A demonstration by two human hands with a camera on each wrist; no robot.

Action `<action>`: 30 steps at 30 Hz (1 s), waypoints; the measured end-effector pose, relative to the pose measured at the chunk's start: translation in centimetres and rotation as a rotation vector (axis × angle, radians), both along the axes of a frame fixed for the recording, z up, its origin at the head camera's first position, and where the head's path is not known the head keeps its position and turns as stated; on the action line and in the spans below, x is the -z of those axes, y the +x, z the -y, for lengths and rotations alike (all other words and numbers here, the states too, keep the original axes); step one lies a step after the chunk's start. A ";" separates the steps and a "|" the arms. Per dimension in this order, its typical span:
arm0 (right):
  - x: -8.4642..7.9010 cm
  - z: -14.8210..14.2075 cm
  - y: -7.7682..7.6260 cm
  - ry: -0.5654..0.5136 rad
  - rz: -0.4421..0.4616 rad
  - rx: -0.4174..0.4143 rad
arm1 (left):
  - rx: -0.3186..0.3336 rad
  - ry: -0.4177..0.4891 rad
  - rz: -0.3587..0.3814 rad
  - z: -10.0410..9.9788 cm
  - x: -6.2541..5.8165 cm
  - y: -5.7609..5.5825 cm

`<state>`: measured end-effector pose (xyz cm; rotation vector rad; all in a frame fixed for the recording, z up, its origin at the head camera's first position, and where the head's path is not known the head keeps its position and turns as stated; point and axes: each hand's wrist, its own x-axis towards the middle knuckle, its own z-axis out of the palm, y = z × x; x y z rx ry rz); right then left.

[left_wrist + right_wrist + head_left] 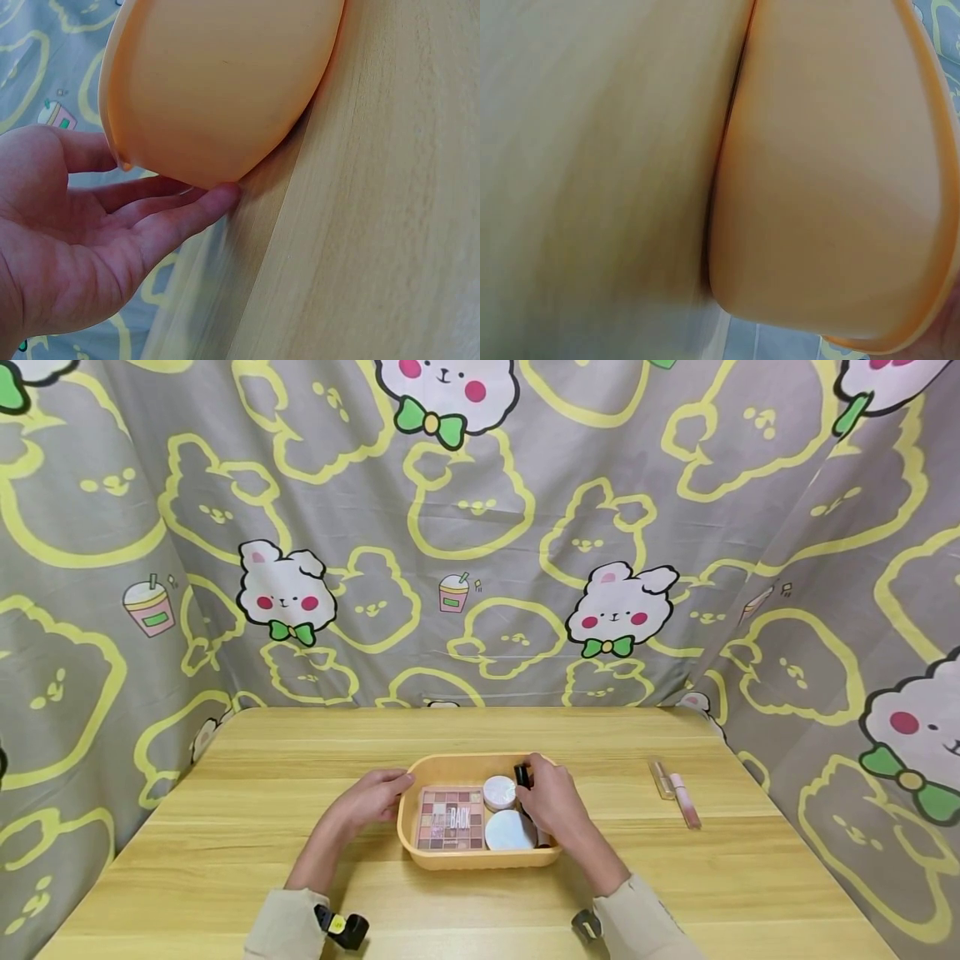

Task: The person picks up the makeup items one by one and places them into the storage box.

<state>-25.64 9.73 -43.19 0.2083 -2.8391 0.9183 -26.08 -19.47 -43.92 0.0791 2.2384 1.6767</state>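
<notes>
A shallow orange plastic basket (480, 860) stands on the table. In it lie a square eyeshadow palette (450, 820), a small round white compact (500, 792), a larger round white compact (512, 832) and a slim black tube (521, 774) along the right side. My left hand (375, 797) holds the basket's left end; in the left wrist view, fingers (221, 196) touch its rim and lower wall. My right hand (555, 797) reaches over the right rim, its thumb and fingers round the black tube, hiding its middle. The right wrist view shows mostly the basket's outer wall (825, 165).
To the right on the wooden table (300, 752) lie a clear tube (661, 778) with a gold-toned part and a pink lip gloss tube (686, 802), side by side. A patterned grey curtain (360, 510) hangs behind and along both sides.
</notes>
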 end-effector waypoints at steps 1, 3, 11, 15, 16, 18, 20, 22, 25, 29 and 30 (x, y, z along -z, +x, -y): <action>0.0 0.0 0.0 0.003 -0.004 -0.001 | -0.001 0.000 0.001 0.0 0.0 0.0; 0.1 0.0 0.0 0.009 -0.010 0.000 | -0.003 0.002 0.004 -0.1 0.0 0.0; 0.0 0.0 0.0 0.036 -0.019 -0.014 | 0.001 -0.008 0.007 -0.1 0.0 0.0; 0.0 0.0 0.1 0.049 -0.015 -0.019 | -0.002 -0.010 0.010 -0.1 0.0 0.0; -0.1 0.0 0.1 0.051 -0.013 -0.018 | -0.003 -0.011 0.011 -0.1 -0.1 0.1; -0.1 0.0 0.1 0.051 -0.013 -0.015 | -0.003 -0.015 0.009 -0.1 -0.1 0.1; -0.1 0.0 0.2 0.055 -0.019 -0.017 | -0.006 -0.018 0.010 -0.1 -0.2 0.1; -0.1 0.0 0.2 0.054 -0.020 -0.015 | -0.014 -0.021 0.014 -0.2 -0.2 0.1; 0.0 0.0 0.1 0.054 -0.015 -0.012 | -0.003 -0.021 0.013 -0.2 -0.2 0.0; 0.0 0.0 0.1 0.049 -0.008 0.000 | 0.027 -0.007 0.007 -0.1 -0.2 0.0; 0.0 0.0 0.1 0.047 -0.009 0.002 | 0.028 -0.001 0.008 -0.1 -0.2 0.0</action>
